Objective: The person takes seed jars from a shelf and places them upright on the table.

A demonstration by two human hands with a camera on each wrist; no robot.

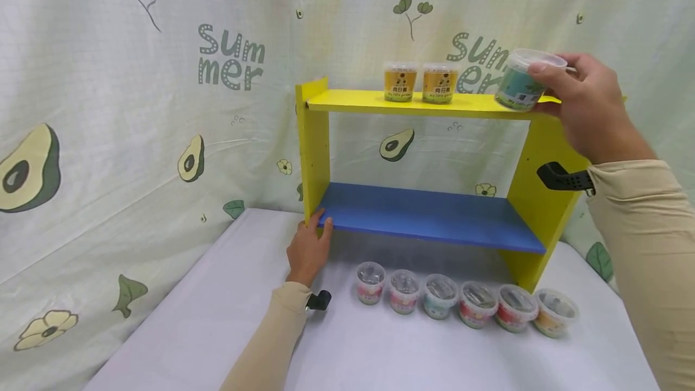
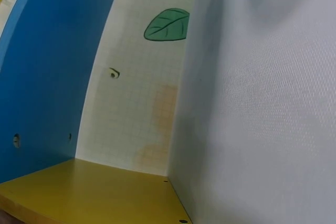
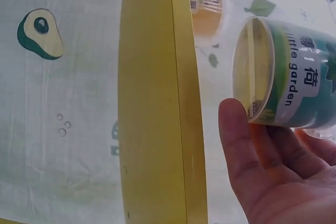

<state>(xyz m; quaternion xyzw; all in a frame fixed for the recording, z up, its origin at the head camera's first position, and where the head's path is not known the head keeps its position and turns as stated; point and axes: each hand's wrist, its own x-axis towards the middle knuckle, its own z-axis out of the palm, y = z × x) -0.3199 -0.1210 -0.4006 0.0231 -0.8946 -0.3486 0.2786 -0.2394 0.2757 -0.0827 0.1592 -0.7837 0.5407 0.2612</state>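
Note:
My right hand point(image 1: 592, 107) grips a teal plastic cup point(image 1: 521, 86) with a clear rim by its side. The cup is slightly tilted, at the right part of the shelf's yellow top board point(image 1: 358, 99). In the right wrist view a gap shows between the cup's base and the board. My left hand point(image 1: 309, 252) grips the shelf unit point(image 1: 315, 155) at its lower left corner, beside the blue middle board point(image 1: 423, 213); some fingers are hidden. Two orange-yellow cups, a left one point(image 1: 400, 83) and a right one point(image 1: 439, 84), stand on the top board.
Several lidded cups stand in a row on the white table in front of the shelf, from a pink one point(image 1: 370, 290) at left to an orange one point(image 1: 554, 321) at right. A patterned curtain point(image 1: 233, 137) hangs behind.

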